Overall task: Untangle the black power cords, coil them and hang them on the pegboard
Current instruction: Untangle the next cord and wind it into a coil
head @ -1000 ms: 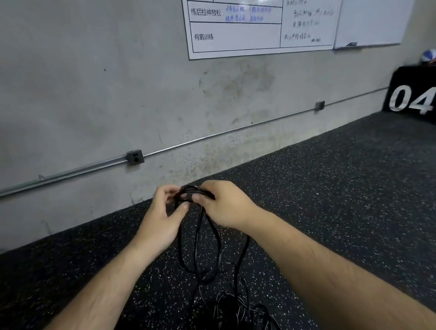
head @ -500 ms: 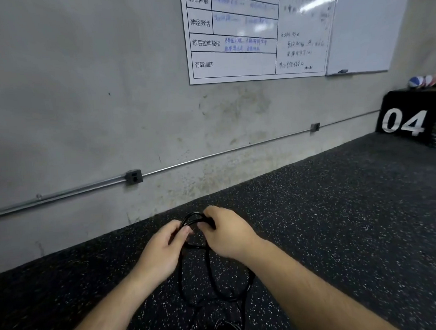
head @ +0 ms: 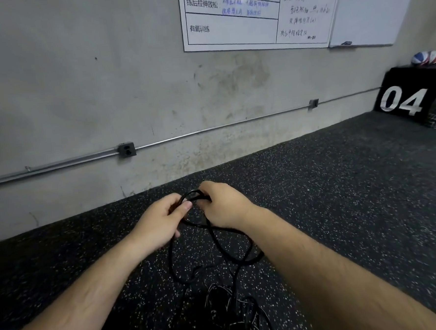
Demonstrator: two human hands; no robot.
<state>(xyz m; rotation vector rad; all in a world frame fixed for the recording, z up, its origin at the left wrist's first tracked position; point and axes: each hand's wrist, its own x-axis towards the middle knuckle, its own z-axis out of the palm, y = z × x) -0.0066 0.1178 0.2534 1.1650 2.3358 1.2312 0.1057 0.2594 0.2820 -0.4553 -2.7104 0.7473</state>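
Head view | left hand [head: 159, 224] and right hand [head: 227, 205] both pinch cord [head: 250, 259] | tangle [head: 233, 314] below on floor [head: 341, 195] | whiteboard [head: 231, 28], 04 box [head: 406, 97] beyond

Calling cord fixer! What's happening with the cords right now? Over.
Left hand and right hand grip black cord, loops hanging. Tangle on floor. No pegboard visible.

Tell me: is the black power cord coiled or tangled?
Tangled, not coiled. The left hand and right hand pinch one loop of the black power cord; uneven loops trail into a heap below.
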